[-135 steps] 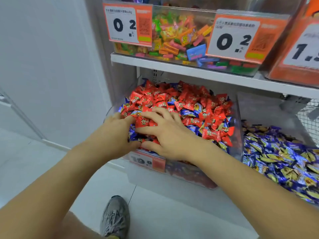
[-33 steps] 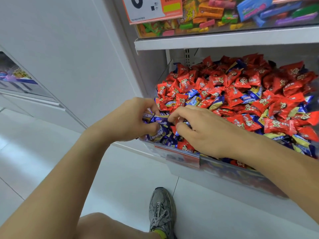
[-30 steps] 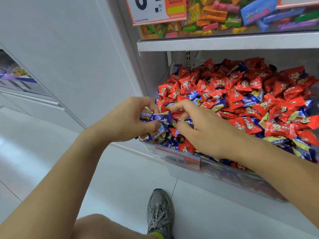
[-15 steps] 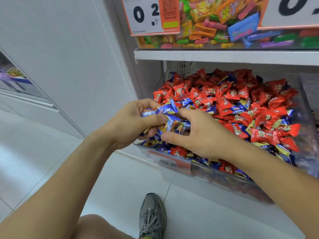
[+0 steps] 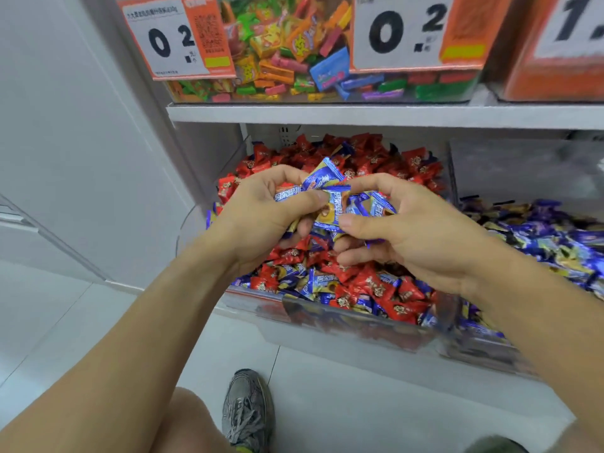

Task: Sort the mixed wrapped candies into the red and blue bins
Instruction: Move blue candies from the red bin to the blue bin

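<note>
both hands (image 5: 343, 220) lifted off the pile — blue candies (image 5: 333, 204) gathered, raised

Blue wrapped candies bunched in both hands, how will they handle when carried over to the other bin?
The blue foil-wrapped candies look glossy, so probably slippery. They sit loose between the left hand and right hand, so some may spill. Probably light.

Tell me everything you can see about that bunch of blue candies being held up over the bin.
The blue candies are small pillow-shaped sweets in shiny blue wrappers with white lettering and a gold-brown picture. Several are bunched together, tilted every way, lifted above the mixed red and blue pile. The left hand grips some under its thumb; the right hand pinches others between thumb and fingers. One wrapper sticks up at the top.
</note>
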Tool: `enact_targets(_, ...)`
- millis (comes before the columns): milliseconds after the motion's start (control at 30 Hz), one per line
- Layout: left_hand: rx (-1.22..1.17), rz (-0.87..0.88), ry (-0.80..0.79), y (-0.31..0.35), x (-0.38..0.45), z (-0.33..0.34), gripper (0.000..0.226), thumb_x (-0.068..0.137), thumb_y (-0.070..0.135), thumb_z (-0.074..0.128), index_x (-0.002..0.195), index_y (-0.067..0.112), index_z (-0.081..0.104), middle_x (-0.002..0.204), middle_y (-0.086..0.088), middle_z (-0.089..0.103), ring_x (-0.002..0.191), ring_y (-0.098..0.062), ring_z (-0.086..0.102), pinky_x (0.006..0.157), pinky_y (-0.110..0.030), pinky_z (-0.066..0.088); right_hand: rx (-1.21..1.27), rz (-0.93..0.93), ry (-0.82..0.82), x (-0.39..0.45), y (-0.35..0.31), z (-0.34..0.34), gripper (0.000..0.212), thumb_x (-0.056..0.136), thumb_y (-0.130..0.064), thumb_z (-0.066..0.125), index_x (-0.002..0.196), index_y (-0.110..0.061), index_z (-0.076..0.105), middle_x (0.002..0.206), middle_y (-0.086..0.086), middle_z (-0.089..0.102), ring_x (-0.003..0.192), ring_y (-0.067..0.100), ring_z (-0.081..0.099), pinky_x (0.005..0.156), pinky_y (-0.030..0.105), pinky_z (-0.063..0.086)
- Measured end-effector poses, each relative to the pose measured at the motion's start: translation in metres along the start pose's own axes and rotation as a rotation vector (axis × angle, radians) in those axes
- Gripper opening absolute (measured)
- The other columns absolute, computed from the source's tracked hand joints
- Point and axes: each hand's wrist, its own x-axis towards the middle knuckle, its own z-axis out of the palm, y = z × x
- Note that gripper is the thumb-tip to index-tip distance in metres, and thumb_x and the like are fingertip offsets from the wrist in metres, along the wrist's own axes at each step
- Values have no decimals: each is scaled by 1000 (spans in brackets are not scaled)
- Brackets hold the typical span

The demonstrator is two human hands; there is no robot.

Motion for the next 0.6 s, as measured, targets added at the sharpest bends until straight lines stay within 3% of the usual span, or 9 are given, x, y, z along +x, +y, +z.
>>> enact_targets(100, -7, 39, 0, 5, 5, 35, 11, 89, 10, 69, 86, 14, 59, 53, -9, 54, 39, -14, 43, 39, -19, 30, -11, -70, -6, -22, -9, -23, 48, 88, 3, 67, 128, -21, 58, 101, 23, 71, 81, 27, 70, 68, 34, 60)
enact_targets(333, -28, 95, -133, 13, 12, 119, 12, 92, 16, 67, 98, 10, 58, 53, -9, 56, 42, -14, 45, 41, -20, 33, -287, -224, 282, -63, -17, -89, 23, 86, -14, 75, 109, -20, 71, 89, -1, 73, 67, 20, 72, 61, 35, 57)
enact_targets(400, 85, 141, -163, 12, 14, 137, 12, 94, 19, 65, 99, 11, 57, 54, -7, 59, 43, -15, 47, 43, -24, 37, -312, -199, 361, -81, -18, -117, 20, 88, -10, 72, 106, -17, 71, 84, -4, 64, 59, 15, 68, 52, 25, 53)
enact_targets(500, 376, 251, -250, 15, 18, 166, 8, 97, 25, 60, 99, 18, 59, 56, -4, 65, 49, -26, 54, 46, -37, 46, -382, -130, 444, -107, -11, -154, 16, 91, -16, 69, 106, -20, 69, 84, -3, 64, 63, 21, 67, 48, 26, 49)
enact_targets(600, 535, 312, -381, 12, 22, 196, 13, 96, 24, 61, 109, 22, 63, 69, 6, 68, 59, -6, 61, 60, -30, 52, -510, -66, 477, -123, -2, -176, 18, 89, -21, 71, 106, -29, 69, 77, 0, 67, 55, 20, 57, 47, 22, 42)
